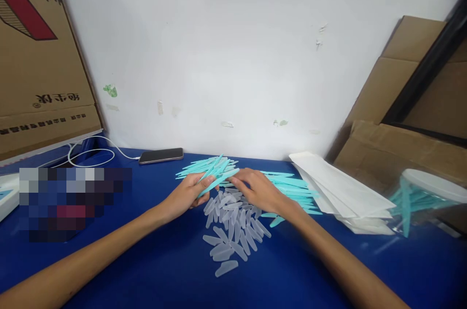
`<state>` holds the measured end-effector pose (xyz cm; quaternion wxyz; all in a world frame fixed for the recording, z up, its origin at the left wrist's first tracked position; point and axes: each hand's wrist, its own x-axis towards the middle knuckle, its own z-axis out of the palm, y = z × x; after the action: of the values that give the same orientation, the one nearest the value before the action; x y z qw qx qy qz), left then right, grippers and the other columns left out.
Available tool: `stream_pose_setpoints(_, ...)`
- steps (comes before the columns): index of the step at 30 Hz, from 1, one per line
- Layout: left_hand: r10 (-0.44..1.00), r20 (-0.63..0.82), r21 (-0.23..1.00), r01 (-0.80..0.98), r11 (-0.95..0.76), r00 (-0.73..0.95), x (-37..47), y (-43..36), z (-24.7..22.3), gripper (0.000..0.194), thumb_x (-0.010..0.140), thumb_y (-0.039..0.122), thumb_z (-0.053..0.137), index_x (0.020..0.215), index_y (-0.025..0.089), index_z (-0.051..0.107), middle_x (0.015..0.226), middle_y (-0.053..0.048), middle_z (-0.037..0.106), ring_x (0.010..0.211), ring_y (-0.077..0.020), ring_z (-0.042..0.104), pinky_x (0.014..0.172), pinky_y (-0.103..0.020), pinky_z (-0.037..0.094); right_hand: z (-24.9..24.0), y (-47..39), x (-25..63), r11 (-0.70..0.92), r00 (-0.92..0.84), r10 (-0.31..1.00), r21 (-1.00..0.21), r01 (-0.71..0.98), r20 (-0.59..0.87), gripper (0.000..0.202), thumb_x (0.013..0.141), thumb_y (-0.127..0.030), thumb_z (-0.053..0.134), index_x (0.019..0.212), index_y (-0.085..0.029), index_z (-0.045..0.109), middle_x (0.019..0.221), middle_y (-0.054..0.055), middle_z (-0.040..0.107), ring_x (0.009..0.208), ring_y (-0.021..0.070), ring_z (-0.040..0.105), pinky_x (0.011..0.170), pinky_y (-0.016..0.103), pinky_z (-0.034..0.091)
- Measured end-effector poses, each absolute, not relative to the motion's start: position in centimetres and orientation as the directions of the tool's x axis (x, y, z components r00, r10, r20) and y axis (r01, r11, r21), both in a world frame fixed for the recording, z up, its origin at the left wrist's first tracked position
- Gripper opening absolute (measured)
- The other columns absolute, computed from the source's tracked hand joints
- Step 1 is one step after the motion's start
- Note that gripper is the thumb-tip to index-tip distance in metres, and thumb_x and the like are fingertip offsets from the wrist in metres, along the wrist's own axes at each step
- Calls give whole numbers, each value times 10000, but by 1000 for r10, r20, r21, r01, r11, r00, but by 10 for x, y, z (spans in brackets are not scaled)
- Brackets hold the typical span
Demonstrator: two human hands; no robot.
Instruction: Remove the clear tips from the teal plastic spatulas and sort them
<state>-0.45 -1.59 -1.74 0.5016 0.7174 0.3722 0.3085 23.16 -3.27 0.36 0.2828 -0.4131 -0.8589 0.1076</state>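
My left hand (191,191) is closed around several turquoise sticks (219,169) that fan out up and to the right. Close by on the right, my right hand (255,186) has its fingers bent together at the tip of one stick; what they pinch, if anything, is too small to make out. Below both hands lies a loose heap of translucent, blade-shaped pieces (233,221). One pile of turquoise sticks (193,167) lies behind my left hand, and another pile (295,191) lies to the right, partly behind my right wrist.
A phone (161,155) with a white cable lies by the wall on the blue table (146,270). White paper sleeves (339,187) and a clear tub of turquoise sticks (423,197) are at the right. Cardboard boxes (40,65) stand at both sides. A blurred patch covers the left.
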Motion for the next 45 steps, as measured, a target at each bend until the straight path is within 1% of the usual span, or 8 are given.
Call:
stream_pose_setpoints(6, 839, 117, 941, 210, -264, 531, -1, -19, -16, 459, 920, 630, 450, 854, 180, 510, 552, 82, 366, 445, -70, 263, 408, -192, 220, 11, -39, 226, 554, -337, 831, -713, 430, 443, 474, 1015, -496, 372, 846, -184, 687, 827, 29, 709, 773, 181, 628, 710, 280, 426)
stream_pose_setpoints(11, 847, 123, 942, 207, -264, 517, 4, -23, -12, 438, 905, 624, 475, 839, 191, 486, 603, 83, 291, 484, -77, 251, 433, -201, 210, 12, -34, 229, 510, -271, 860, -708, 489, 433, 398, 934, -491, 539, 779, -177, 727, 772, 34, 735, 767, 201, 652, 643, 278, 416)
stream_pose_setpoints(17, 880, 159, 916, 265, -300, 449, -2, -17, -12, 465, 903, 640, 454, 800, 188, 483, 583, 81, 290, 487, -82, 237, 427, -199, 211, 16, -22, 267, 432, -100, 893, -777, 459, 438, 397, 890, -521, 583, 884, -167, 763, 839, 89, 757, 798, 240, 671, 731, 339, 498)
stream_pose_setpoints(23, 857, 97, 942, 230, -243, 507, -8, -11, -15, 502, 914, 638, 453, 846, 161, 593, 511, 85, 340, 424, -72, 241, 399, -191, 202, 8, -35, 250, 475, -395, 865, -760, 443, 310, 330, 872, -492, 641, 1015, -228, 777, 1056, 73, 753, 970, 253, 679, 821, 345, 512)
stream_pose_setpoints(28, 778, 4, 957, 224, -185, 628, -6, -20, -12, 527, 922, 619, 472, 877, 135, 678, 495, 60, 414, 402, -68, 291, 390, -193, 225, 4, -39, 234, 498, -334, 855, -807, 316, 397, 418, 979, -505, 454, 1153, -214, 698, 1090, 70, 718, 964, 221, 662, 884, 349, 490)
stream_pose_setpoints(35, 740, 1, 940, 251, -230, 673, -3, -30, -8, 562, 936, 621, 448, 916, 133, 725, 502, 50, 415, 419, -77, 318, 411, -204, 255, 1, -40, 225, 432, -330, 884, -848, 308, 331, 411, 885, -532, 601, 711, -171, 691, 656, 9, 610, 681, 168, 572, 682, 287, 446)
stream_pose_setpoints(42, 742, -26, 939, 272, -213, 669, -9, -21, -9, 568, 930, 634, 450, 912, 130, 710, 502, 56, 399, 419, -73, 294, 407, -200, 244, 7, -27, 252, 399, -97, 917, -878, 264, 387, 357, 894, -467, 605, 722, -180, 730, 828, 46, 716, 799, 184, 611, 792, 297, 429)
stream_pose_setpoints(45, 810, -42, 962, 243, -125, 585, -11, -17, -11, 549, 915, 658, 455, 866, 145, 645, 521, 78, 327, 439, -65, 221, 405, -188, 186, 6, -23, 264, 419, -100, 906, -837, 353, 411, 380, 922, -450, 561, 697, -177, 700, 781, 42, 696, 728, 166, 588, 727, 286, 421)
